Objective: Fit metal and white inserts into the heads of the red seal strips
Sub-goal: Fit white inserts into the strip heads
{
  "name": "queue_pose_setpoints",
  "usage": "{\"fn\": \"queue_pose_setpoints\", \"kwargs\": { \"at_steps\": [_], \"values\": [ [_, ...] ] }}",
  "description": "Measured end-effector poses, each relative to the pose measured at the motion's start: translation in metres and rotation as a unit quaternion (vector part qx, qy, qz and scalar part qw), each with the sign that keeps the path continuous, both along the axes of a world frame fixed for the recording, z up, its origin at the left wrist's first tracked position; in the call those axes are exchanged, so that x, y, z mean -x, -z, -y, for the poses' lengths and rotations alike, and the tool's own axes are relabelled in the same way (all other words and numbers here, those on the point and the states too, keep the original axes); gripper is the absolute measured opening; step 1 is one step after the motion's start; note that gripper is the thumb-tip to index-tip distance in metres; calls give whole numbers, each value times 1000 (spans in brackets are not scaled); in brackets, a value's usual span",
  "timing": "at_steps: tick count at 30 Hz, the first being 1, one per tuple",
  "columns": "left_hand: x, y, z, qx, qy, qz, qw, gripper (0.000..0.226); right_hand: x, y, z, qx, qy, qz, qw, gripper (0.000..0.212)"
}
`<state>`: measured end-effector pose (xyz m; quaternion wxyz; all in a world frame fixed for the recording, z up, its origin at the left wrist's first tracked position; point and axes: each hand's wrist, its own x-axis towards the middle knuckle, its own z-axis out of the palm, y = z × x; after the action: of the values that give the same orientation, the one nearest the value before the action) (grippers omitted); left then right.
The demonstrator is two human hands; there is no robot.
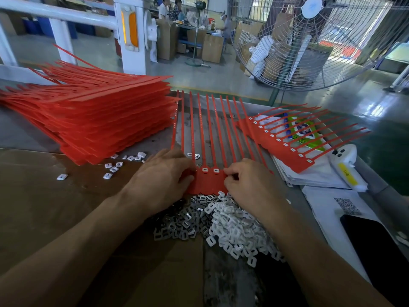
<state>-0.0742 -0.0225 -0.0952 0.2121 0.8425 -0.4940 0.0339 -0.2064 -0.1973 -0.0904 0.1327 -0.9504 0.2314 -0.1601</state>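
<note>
A red seal strip sheet [208, 182] lies in front of me, its tails running away from me. Two of its heads between my hands carry white inserts [210, 170]. My left hand [161, 178] lies over the sheet's left heads, fingers curled down onto them. My right hand [245, 185] pinches at the heads on the right side. What each hand's fingertips hold is hidden. Just below the sheet lie a heap of grey metal inserts [181, 222] and a heap of white inserts [234, 227].
A tall stack of red strip sheets [99, 120] stands at the left, with loose inserts [112, 167] beside it. A filled sheet [287, 140] rests on papers at the right. A phone [376, 244], a white device [345, 165] and a large fan [309, 41] are on the right.
</note>
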Motion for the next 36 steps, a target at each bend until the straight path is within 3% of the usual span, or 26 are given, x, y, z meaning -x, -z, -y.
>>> {"fn": "queue_pose_setpoints", "kwargs": {
  "at_steps": [11, 17, 27, 36],
  "values": [
    [1, -1, -1, 2, 4, -2, 1000, 30, 10, -1, 14, -101, -42, 6, 994, 29],
    [0, 0, -1, 5, 5, 3, 1000, 30, 14, -9, 17, -150, -105, 1, 983, 7],
    [1, 1, -1, 13, 3, 5, 1000, 28, 17, -11, 11, -171, -150, -21, 974, 11],
    [2, -1, -1, 4, 6, 2, 1000, 30, 15, -4, 12, -220, -108, 92, 965, 13]
  ]
}}
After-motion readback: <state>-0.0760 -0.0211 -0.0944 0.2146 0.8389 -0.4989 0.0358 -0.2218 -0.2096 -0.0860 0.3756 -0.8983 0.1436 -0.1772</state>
